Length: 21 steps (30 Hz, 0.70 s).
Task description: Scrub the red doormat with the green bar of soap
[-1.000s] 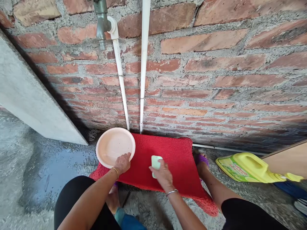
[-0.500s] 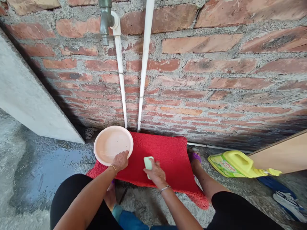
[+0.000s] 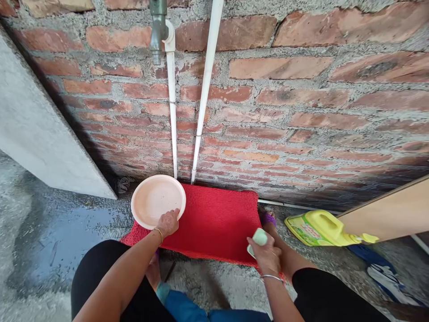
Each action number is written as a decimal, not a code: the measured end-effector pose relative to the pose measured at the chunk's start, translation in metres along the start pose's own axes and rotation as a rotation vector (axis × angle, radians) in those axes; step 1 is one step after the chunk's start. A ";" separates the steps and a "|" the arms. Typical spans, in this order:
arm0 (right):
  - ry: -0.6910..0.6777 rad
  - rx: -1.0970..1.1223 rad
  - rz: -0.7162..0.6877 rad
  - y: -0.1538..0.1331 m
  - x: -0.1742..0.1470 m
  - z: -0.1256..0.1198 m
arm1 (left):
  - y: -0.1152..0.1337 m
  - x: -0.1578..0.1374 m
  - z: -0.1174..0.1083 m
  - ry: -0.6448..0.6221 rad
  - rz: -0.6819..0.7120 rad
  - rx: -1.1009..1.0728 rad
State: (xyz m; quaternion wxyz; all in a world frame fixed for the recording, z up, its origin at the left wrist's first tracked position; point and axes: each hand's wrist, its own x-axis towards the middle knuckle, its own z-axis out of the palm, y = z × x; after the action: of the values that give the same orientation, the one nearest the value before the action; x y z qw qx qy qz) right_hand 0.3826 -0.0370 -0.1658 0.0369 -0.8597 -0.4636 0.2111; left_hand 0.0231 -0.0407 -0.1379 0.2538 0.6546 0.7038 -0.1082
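Note:
A pale pink plastic basin sits tilted on the left part of a red textured mat. My left hand grips its near right rim, fingers over the edge. Inside, the basin shows only a few dark specks. At the mat's right end, my right hand is closed around a pale green rounded block, which could be a scrubbing brush or a bar of soap. Its underside is hidden by the hand. What supports the mat is hidden beneath it.
A brick wall with a tap and two white pipes stands ahead. At left leans a grey slab beside wet concrete. To the right lie a yellow detergent bottle and a slipper. My feet flank the mat.
My right hand has moved right across the mat with the pale green block, from near the middle to the right end. My left hand stays on the basin's rim.

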 end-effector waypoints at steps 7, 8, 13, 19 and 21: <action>-0.403 -0.132 -0.525 -0.093 -0.111 0.060 | 0.000 0.001 0.005 0.012 -0.010 0.023; -0.447 -0.162 -0.635 -0.099 -0.125 0.069 | 0.000 0.001 0.005 0.013 -0.011 0.030; -0.513 -0.263 -0.862 -0.092 -0.142 0.090 | -0.001 0.004 0.010 0.027 -0.007 0.058; -0.359 -0.162 -0.507 -0.041 -0.085 0.060 | -0.002 0.007 0.013 0.023 -0.010 0.059; -0.284 -0.081 -0.337 -0.018 -0.061 0.043 | -0.001 0.006 0.011 0.019 -0.010 0.053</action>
State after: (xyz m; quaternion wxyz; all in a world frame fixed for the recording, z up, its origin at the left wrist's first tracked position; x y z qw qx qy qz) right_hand 0.3224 -0.0818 -0.1798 -0.0286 -0.7326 -0.6094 0.3019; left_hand 0.0248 -0.0411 -0.1506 0.2290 0.6584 0.7066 -0.1217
